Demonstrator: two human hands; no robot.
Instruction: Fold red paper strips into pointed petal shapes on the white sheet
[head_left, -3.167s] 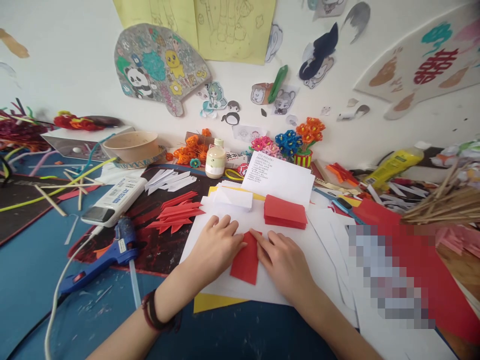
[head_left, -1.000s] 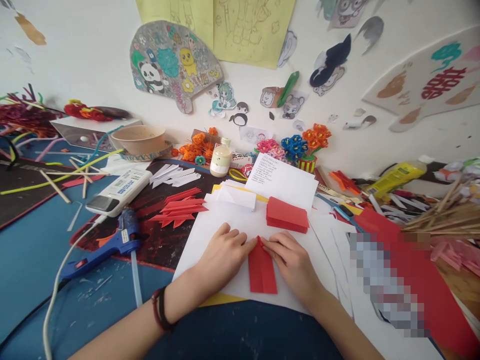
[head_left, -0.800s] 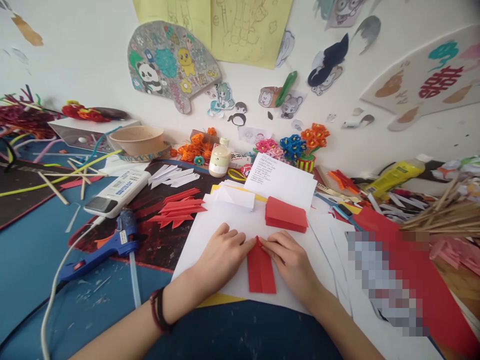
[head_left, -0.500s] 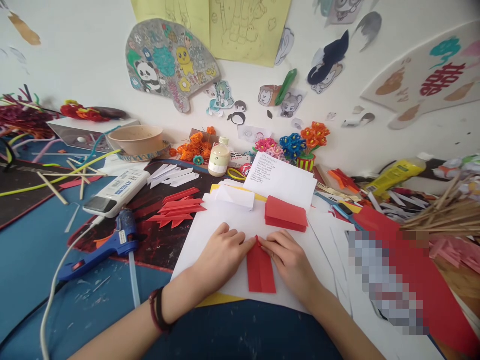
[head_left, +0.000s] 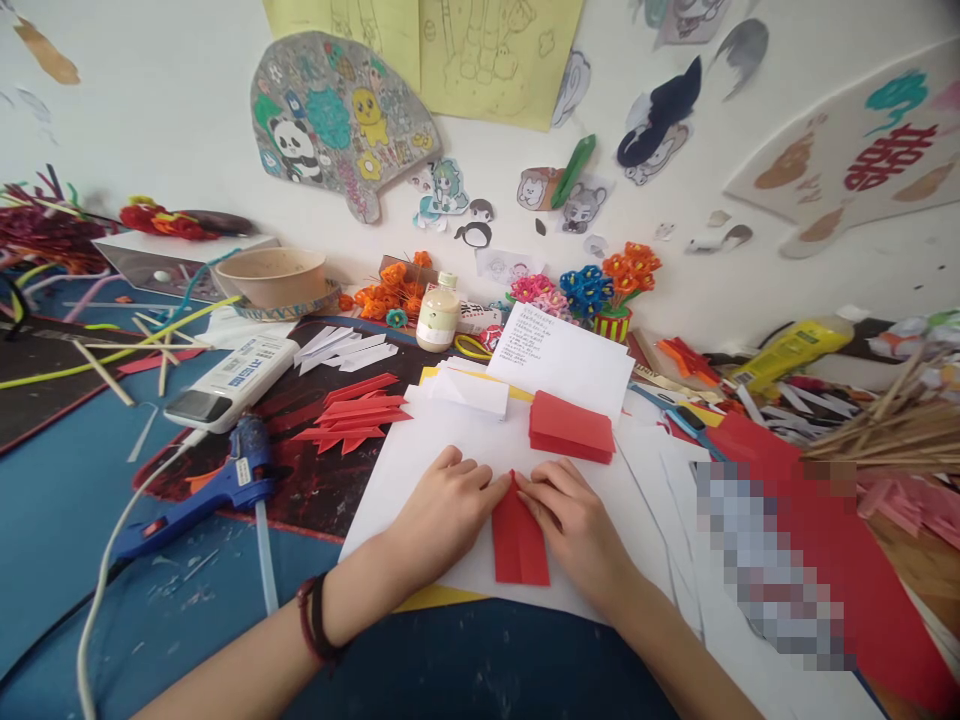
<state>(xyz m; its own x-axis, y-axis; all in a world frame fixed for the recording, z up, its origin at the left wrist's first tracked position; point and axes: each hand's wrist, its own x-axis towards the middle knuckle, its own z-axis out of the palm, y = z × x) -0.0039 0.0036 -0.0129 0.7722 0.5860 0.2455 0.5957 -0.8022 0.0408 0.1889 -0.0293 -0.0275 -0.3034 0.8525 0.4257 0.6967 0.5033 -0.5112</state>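
A red paper strip (head_left: 521,550) with a crease down its middle lies on white sheets (head_left: 465,442) in front of me. Its far end comes to a folded point. My left hand (head_left: 454,500) has its fingers curled, the index fingertip on the strip's upper left edge. On the other side, my right hand (head_left: 574,515) pinches the upper right edge between thumb and fingers. Behind my right hand rests a stack of red paper (head_left: 571,428). Folded red pieces (head_left: 356,415) lie in a pile beyond my left hand, with folded white paper (head_left: 469,392) nearby.
A blue glue gun (head_left: 217,495) and a white power bank (head_left: 234,385) with its cable lie at left. At the back stand a bottle (head_left: 439,315), a bowl (head_left: 274,278) and craft flowers (head_left: 628,275). Wooden sticks (head_left: 881,415) and red paper (head_left: 840,540) lie at right.
The right fingers have shifted slightly on the far end of the red strip. The left hand stays nearly the same.
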